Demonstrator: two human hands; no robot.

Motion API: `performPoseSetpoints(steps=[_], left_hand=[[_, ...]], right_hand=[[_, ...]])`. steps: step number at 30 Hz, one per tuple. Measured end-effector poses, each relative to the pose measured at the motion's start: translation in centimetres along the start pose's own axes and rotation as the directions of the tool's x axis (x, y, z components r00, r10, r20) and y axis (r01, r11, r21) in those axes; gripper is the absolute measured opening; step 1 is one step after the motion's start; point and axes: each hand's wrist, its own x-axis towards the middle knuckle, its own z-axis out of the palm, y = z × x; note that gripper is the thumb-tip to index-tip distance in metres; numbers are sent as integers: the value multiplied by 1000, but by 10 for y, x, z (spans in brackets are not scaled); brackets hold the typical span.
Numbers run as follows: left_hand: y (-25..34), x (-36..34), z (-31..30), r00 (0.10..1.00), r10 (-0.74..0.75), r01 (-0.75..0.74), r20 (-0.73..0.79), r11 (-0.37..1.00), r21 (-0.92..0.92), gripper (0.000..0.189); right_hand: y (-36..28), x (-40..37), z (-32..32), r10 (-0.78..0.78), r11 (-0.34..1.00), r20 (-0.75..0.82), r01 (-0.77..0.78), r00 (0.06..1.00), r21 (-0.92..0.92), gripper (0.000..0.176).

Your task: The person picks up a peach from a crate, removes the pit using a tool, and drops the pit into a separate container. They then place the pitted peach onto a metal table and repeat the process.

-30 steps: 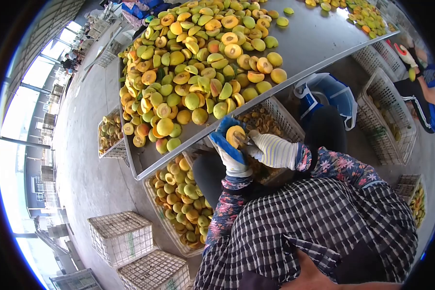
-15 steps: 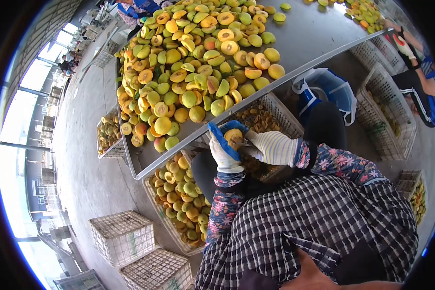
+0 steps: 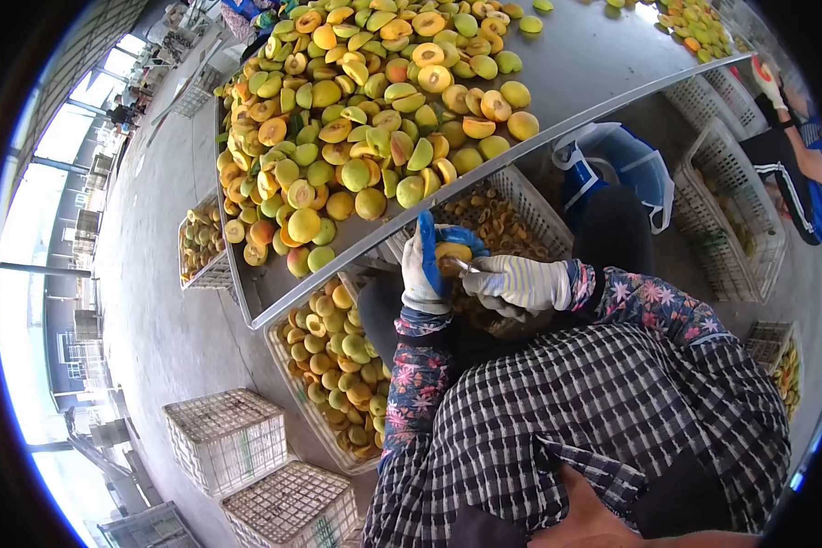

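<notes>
My left hand, in a white glove with a blue coated palm, is closed around a yellow peach half. My right hand, in a striped knit glove, grips a small metal pitting tool whose end meets the peach half. Its handle is mostly hidden by the fingers. Both hands are over a crate of brown pits and scraps, close to the metal table edge. On the table lies a big heap of halved peaches.
A crate of peach halves stands below the table to my left. Two upturned crates sit on the floor. A blue bucket is under the table at right, beside another crate. Another person's gloved hand shows at far right.
The peach half has been turned from showing its cut face to lying more edge-on. The left fingers now point upward, and the tool's metal end has come into sight at the fruit.
</notes>
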Motion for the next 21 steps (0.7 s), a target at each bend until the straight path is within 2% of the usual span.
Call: performPoseSetpoints(steps=[2,3,6,7,8,11,14,16,18,19,20,21], left_hand=[[-7,0,3,999,-43,42,-3,989,-142,48],[-7,0,6,1000,10,-11,-16,996,-94,52],[9,-1,13,989,149,-149,-9,982,-119,57],[11,-1,15,1000,20,-25,-20,956,-291,55],[12,-1,16,994,-108,93,-8,885,-457,53],[13,5,18,882,-470,329,-28,658,-677,47],[7,2,23,923,-338,245,-182,883,-400,44],[-8,6,22,889,-389,219,-241,825,-521,45],[-1,9,22,852,-413,153,-322,784,-602,46],[2,9,17,819,-450,98,-355,721,-686,45],[-3,7,8,858,-367,10,-360,712,-702,44],[5,4,0,862,-357,-25,-361,682,-731,44]], right_hand=[[-2,-3,-4,65,981,84,-79,994,175,21],[-1,-1,-7,107,971,95,-125,990,205,24],[5,2,-11,61,932,182,-122,981,343,26],[9,3,-13,64,915,199,-137,978,380,25],[8,3,-11,63,948,135,-102,989,301,24],[10,3,-3,8,999,-43,-6,999,45,23],[21,9,-4,-105,978,-153,74,983,-194,23],[23,7,-7,-135,946,-173,75,976,-316,23],[29,4,-12,-273,807,-109,165,956,-567,26],[34,3,-17,-335,708,-60,210,940,-674,28],[41,3,-24,-389,594,1,252,921,-764,30],[51,9,-35,-433,614,-2,294,901,-732,30]])
